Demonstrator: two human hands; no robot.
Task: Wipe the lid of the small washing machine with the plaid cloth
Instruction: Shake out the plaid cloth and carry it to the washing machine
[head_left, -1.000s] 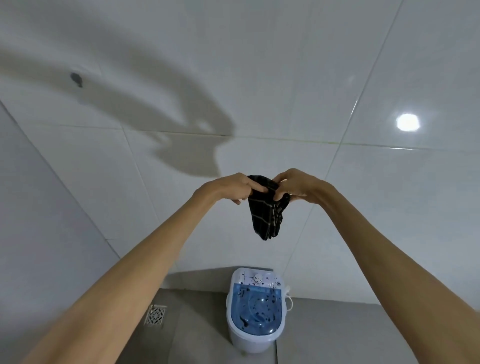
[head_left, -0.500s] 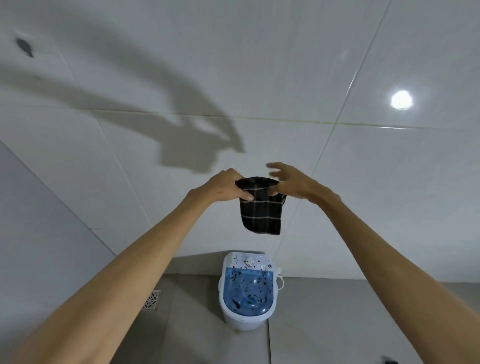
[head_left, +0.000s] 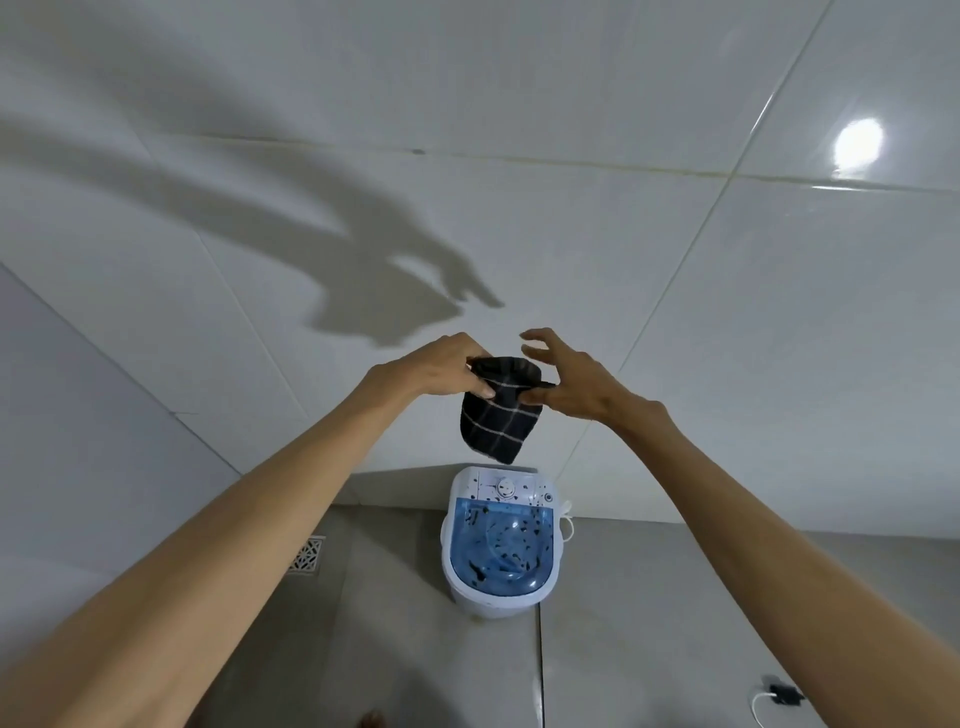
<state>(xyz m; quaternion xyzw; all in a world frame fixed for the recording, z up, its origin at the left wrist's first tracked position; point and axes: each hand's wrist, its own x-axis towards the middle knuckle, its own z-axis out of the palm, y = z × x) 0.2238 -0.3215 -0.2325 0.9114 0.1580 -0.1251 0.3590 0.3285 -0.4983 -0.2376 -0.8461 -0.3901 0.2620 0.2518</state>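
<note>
A dark plaid cloth (head_left: 498, 423) with thin pale lines hangs folded in the air in front of the white tiled wall. My left hand (head_left: 447, 370) pinches its top left edge. My right hand (head_left: 563, 382) pinches the top right edge with thumb and a finger, its other fingers spread. Below them on the floor stands the small white washing machine (head_left: 501, 597). Its blue see-through lid (head_left: 501, 548) is shut and speckled with dark spots.
The white tiled wall (head_left: 727, 364) fills the background behind the machine. A floor drain grate (head_left: 307, 556) lies to the left on the grey floor. A black plug with a white cord (head_left: 779, 695) lies at the lower right.
The cloth went from a bunched strip to a flatter folded square between my hands. My right hand's fingers have spread. Both hands sit lower, closer above the machine.
</note>
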